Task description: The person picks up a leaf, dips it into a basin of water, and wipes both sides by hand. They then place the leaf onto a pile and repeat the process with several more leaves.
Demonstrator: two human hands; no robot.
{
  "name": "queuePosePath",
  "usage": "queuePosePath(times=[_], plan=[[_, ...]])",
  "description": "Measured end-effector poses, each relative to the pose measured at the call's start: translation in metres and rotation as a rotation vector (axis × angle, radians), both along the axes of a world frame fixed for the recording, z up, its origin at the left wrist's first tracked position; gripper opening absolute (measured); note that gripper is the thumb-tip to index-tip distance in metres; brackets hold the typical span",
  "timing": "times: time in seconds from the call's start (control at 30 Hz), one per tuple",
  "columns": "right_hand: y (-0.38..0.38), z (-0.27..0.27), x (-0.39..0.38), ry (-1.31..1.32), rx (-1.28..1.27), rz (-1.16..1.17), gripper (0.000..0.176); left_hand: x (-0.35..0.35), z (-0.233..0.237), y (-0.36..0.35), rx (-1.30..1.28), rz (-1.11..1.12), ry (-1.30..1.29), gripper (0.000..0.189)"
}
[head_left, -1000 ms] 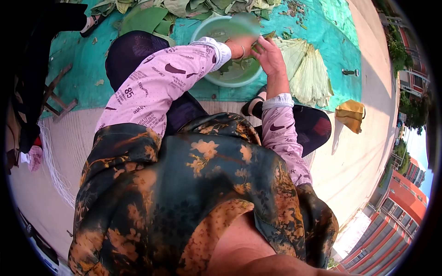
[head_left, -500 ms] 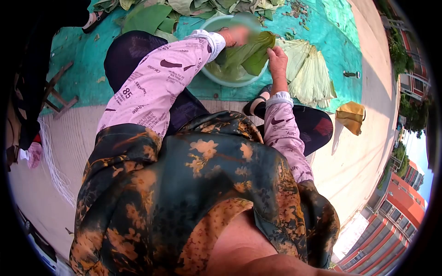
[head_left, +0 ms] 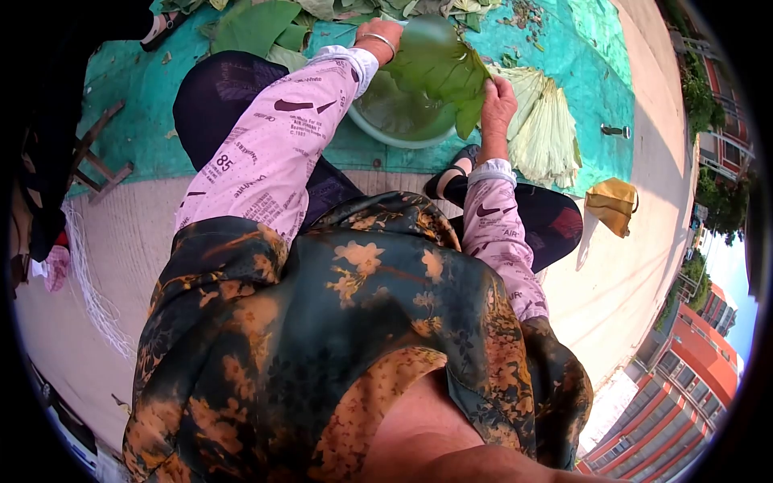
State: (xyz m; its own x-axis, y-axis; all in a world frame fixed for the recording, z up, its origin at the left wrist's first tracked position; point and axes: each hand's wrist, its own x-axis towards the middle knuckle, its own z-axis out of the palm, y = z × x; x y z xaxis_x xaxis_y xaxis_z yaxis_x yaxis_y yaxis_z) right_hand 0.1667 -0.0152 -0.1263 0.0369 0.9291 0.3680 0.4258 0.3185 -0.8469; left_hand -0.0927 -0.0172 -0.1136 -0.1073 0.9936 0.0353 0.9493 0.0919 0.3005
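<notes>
Far left of both grips, on the pavement: loose white strands (head_left: 90,282). Just beyond them, a small wooden frame (head_left: 101,165) at the edge of the green sheet (head_left: 596,153); another person's foot (head_left: 163,30) farther out. A leaf pile (head_left: 256,30) starts to the left of the left grip and runs on beyond it.

Left grip (head_left: 380,39): fingers curled over the far-left side of the basin, back of hand up. Fingertips hidden; cannot tell whether they pinch the leaf's edge.

Basin (head_left: 400,144): below and between the grips, cloudy water inside.

Green leaf (head_left: 439,76): stretched from near the left grip across to the right one, above the basin's right half. A blurred patch covers part of it.

Right grip (head_left: 497,105): thumb and fingers pinching the leaf's right edge, just outside the rim.

Change: one second ago the hands were close together over the water; now the left has moved out and away, the leaf opened between. Judged: the work is at spreading the leaf, with the right pinch anchoring it.

Right of the right grip: pale folded leaves (head_left: 543,125) just beside, then a yellow bag (head_left: 612,206), nearer the body.
</notes>
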Motion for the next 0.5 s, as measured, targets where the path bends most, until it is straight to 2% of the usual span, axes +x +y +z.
queuePosePath(times=[0.3,0.5], plan=[[0.004,0.005,0.001,-0.167,-0.020,-0.025,0.011,-0.011,0.008,-0.003,0.004,0.053,-0.017,0.019],[0.009,-0.003,0.010,-0.373,-0.003,-0.009,0.015,-0.023,-0.010,0.008,0.107,-0.024,-0.003,0.014]])
